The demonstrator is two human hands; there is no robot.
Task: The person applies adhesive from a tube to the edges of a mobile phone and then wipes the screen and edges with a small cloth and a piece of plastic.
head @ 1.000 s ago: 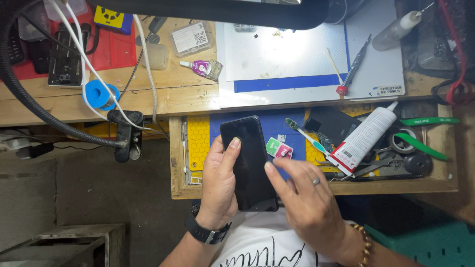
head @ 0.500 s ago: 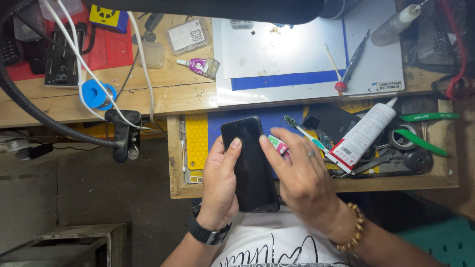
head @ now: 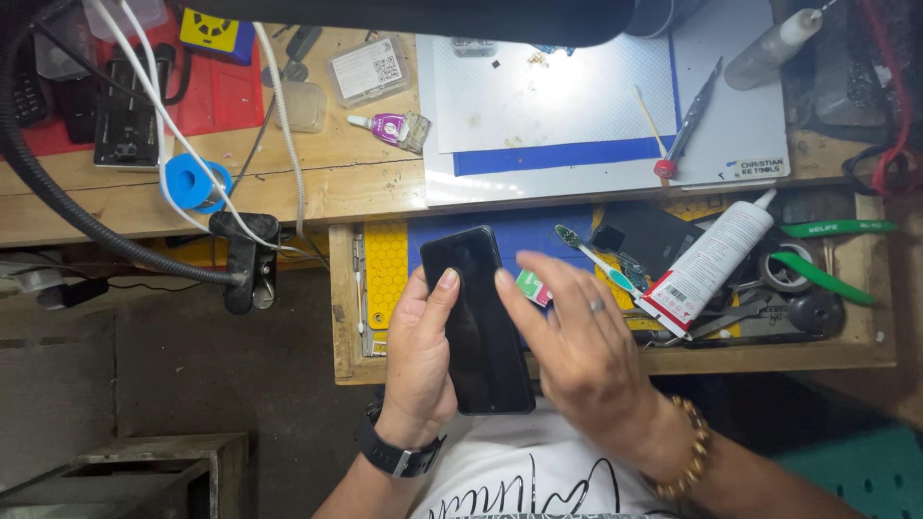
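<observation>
Phone cradled in my left hand, right hand coming in over the glass.

Nearest me, my left hand [head: 420,358] is closed around the black phone [head: 476,322], thumb laid on its left edge, holding it flat just above the open wooden drawer [head: 615,363]. My right hand [head: 577,341] is spread loose and holds nothing, fingertips at the phone's right edge. To do this well, I judge I should keep the left grip firm and low over the drawer and press evenly with flat fingers, not nails. Beyond lie a toothbrush [head: 591,258] and a white glue tube [head: 707,264] in the drawer, then the blue and white mat [head: 567,106] on the bench.
</observation>
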